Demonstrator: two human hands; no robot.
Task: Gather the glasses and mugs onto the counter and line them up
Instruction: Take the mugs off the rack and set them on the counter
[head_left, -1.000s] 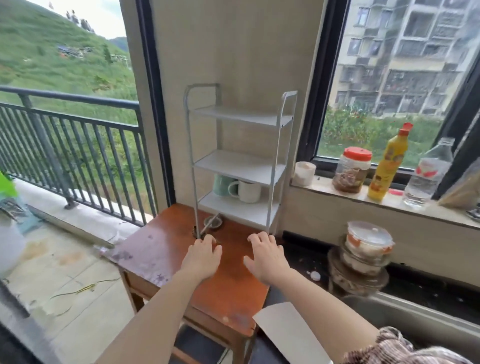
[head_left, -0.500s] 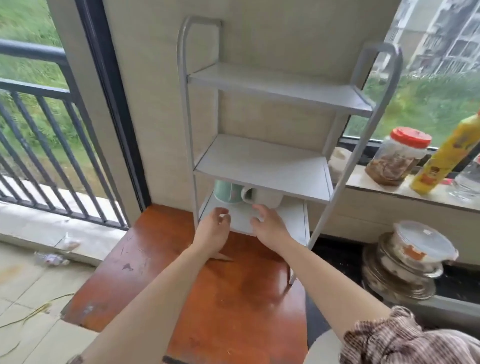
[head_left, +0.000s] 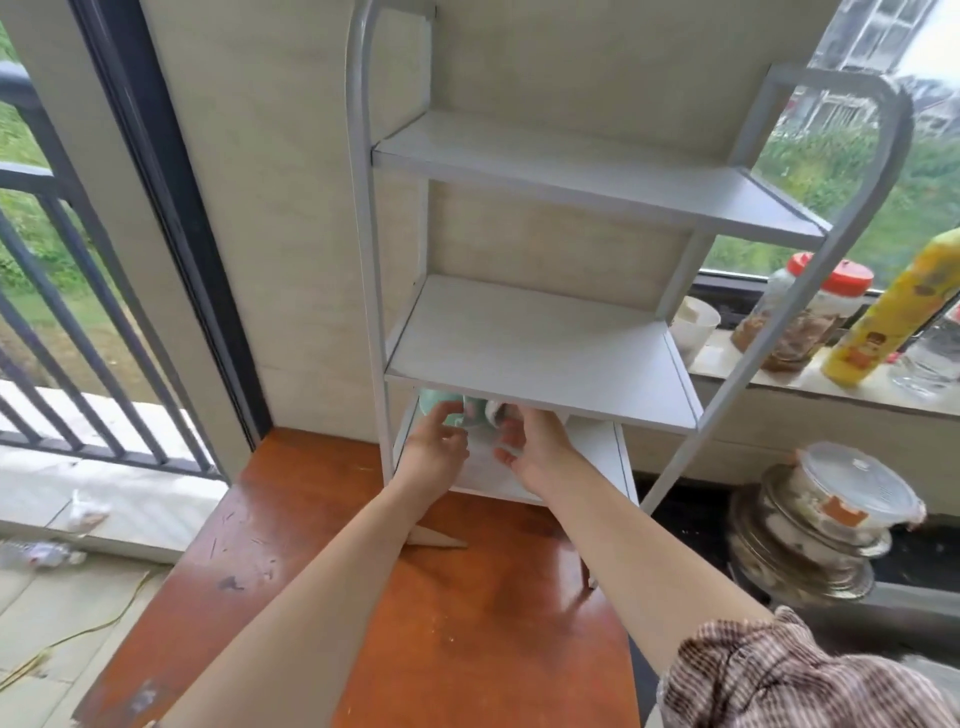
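Note:
A pale green mug (head_left: 435, 401) and a white mug (head_left: 492, 410) stand side by side at the back of the bottom shelf (head_left: 589, 448) of a white rack, mostly hidden under the middle shelf (head_left: 535, 353). My left hand (head_left: 434, 442) reaches in with fingers apart, its fingertips against the green mug. My right hand (head_left: 531, 441) is beside it, its thumb at the white mug and its fingers partly hidden under the shelf. Neither mug is lifted.
The rack stands on a red-brown wooden table (head_left: 467, 623). On the windowsill to the right are a white cup (head_left: 696, 327), a red-lidded jar (head_left: 800, 317), a yellow bottle (head_left: 893, 317) and a clear bottle (head_left: 935, 353). Stacked lidded bowls (head_left: 831, 519) sit on the dark counter (head_left: 914, 551).
I have moved closer to the rack. Both hands went from the table top into the bottom shelf and now reach the two mugs.

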